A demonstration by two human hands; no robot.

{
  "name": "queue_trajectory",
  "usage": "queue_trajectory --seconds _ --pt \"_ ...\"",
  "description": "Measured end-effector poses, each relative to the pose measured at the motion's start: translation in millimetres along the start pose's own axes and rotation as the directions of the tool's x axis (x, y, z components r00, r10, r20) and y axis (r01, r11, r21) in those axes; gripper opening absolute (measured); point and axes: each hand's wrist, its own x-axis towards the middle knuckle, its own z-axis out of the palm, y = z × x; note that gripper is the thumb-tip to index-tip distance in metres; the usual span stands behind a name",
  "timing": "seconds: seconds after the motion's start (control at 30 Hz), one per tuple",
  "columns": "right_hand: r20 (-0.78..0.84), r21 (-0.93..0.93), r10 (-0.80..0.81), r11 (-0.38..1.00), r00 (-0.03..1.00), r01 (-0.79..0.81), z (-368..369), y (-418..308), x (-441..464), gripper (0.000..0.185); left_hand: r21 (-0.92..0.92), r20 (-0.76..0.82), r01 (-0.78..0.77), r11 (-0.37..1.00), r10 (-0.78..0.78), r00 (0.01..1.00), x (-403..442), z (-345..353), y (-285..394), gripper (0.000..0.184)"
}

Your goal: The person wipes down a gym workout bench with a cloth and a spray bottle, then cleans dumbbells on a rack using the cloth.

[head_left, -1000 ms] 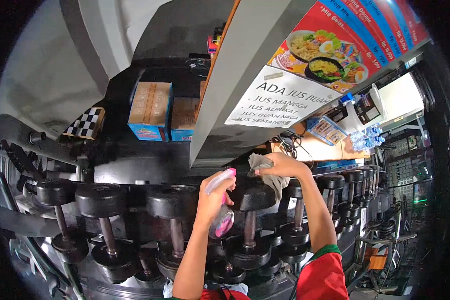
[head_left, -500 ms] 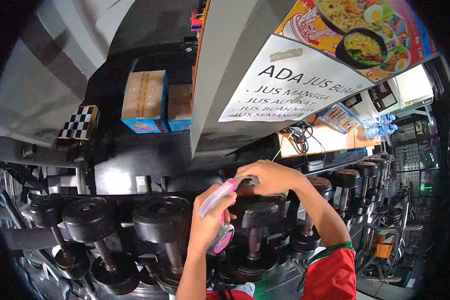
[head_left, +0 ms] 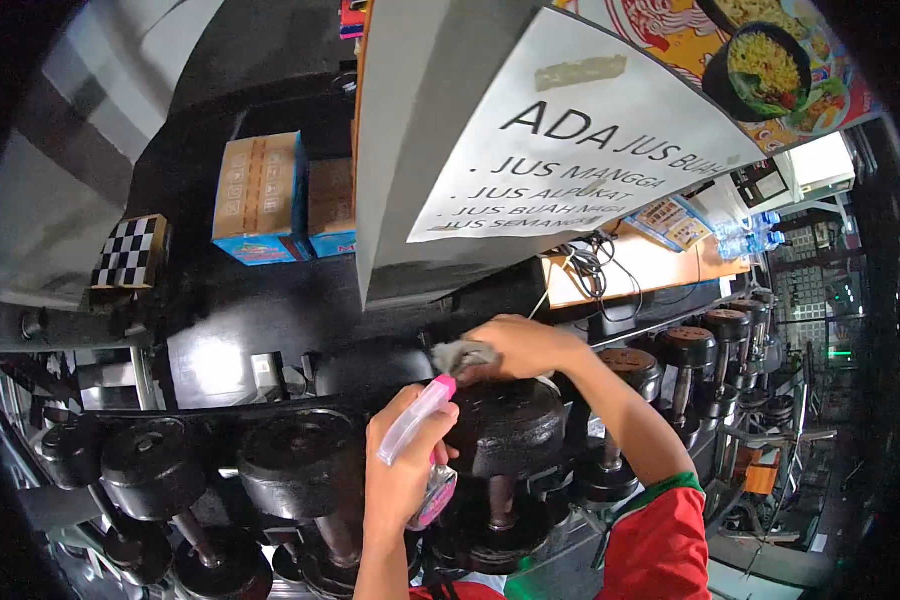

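My left hand is wrapped round a spray bottle with a clear trigger head and a pink nozzle. Its nozzle points up toward a crumpled grey cloth, which my right hand grips. Both hands are close together above a large black dumbbell standing on end in the rack. The right hand is at the far side of its upper head; whether it touches the metal, I cannot tell.
More black dumbbells stand in a row to both sides. Behind are a grey pillar with a paper sign, cardboard boxes, and a wooden counter with cables and water bottles.
My right hand has shifted a little left and up, and the grey cloth now shows plainly. My left hand with the spray bottle sits slightly lower and further left. The view has shifted.
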Motion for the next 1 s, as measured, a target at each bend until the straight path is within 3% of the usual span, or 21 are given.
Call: queue_trajectory --seconds 0.07,0.17,0.27,0.3,0.33,0.4,0.43,0.47,0.53,0.67,0.7,0.73,0.8,0.83,0.87,0.93,1.0 --pt "-0.007 -0.006 -0.084 0.996 0.996 0.084 4 -9 9 0.028 0.004 0.008 -0.015 1.0 0.015 1.0 1 0 -1 0.025" --pt "0.058 0.146 -0.106 0.985 0.993 0.096 -7 -35 4 0.03 0.001 -0.014 -0.004 1.0 0.004 1.0 0 0 1 0.025" --pt "0.053 0.112 -0.077 0.991 0.996 0.07 -29 -53 -23 0.034 0.007 0.035 -0.008 1.0 0.008 0.999 0 -3 0 0.025" --pt "0.058 0.225 -0.073 0.973 0.996 0.058 -34 -53 -34 0.036 0.012 0.05 -0.01 1.0 0.009 0.999 0 -4 0 0.024" --pt "0.058 0.224 -0.071 0.973 0.996 0.056 -38 -49 -45 0.036 0.017 0.065 -0.011 1.0 0.01 0.998 0 -4 -1 0.022" --pt "0.118 0.254 0.008 0.966 0.993 -0.038 -46 -39 -66 0.038 0.008 0.071 -0.011 1.0 0.011 0.997 0 -4 0 0.02" --pt "0.168 0.294 0.16 0.934 0.973 -0.205 -46 -33 -74 0.034 0.0 0.074 -0.011 1.0 0.01 0.997 0 -4 0 0.018" --pt "0.164 0.291 0.163 0.934 0.973 -0.205 -45 -30 -73 0.034 -0.001 0.078 -0.014 1.0 0.014 0.997 0 -4 -1 0.018" --pt "0.13 0.131 0.272 0.949 0.953 -0.288 -42 -22 -68 0.032 -0.02 0.079 -0.032 0.999 0.034 0.996 1 -4 -4 0.015" --pt "0.057 -0.036 0.243 0.97 0.968 -0.241 -23 -13 -34 0.032 -0.013 0.068 -0.024 1.0 0.024 0.997 0 -2 -2 0.016" --pt "-0.068 -0.097 0.148 0.983 0.987 -0.154 -9 -11 -28 0.029 0.013 0.057 -0.029 0.999 0.028 0.998 0 -1 -1 0.016" --pt "-0.071 -0.097 0.146 0.984 0.987 -0.152 -4 -13 -27 0.029 0.039 0.046 -0.035 0.999 0.033 0.998 -1 0 0 0.017" --pt "-0.221 -0.126 -0.049 0.992 0.974 0.022 1 -17 -27 0.027 0.048 0.053 -0.045 0.998 0.043 0.998 0 -1 -1 0.018" --pt "-0.096 0.001 0.017 1.0 0.995 -0.017 -13 -31 -33 0.029 0.053 0.059 -0.054 0.997 0.051 0.997 0 -1 -2 0.019" --pt "-0.1 -0.001 0.015 1.0 0.995 -0.015 -20 -43 -43 0.029 0.055 0.062 -0.058 0.997 0.055 0.997 0 -1 -3 0.019" --pt "-0.088 0.229 0.024 0.973 0.996 -0.004 -29 -56 -67 0.033 0.072 0.052 -0.073 0.995 0.07 0.996 -1 1 -2 0.02" --pt "-0.175 0.182 0.032 0.983 0.984 0.0 -26 -57 -93 0.037 0.069 0.065 -0.085 0.994 0.081 0.995 -2 2 -1 0.019"
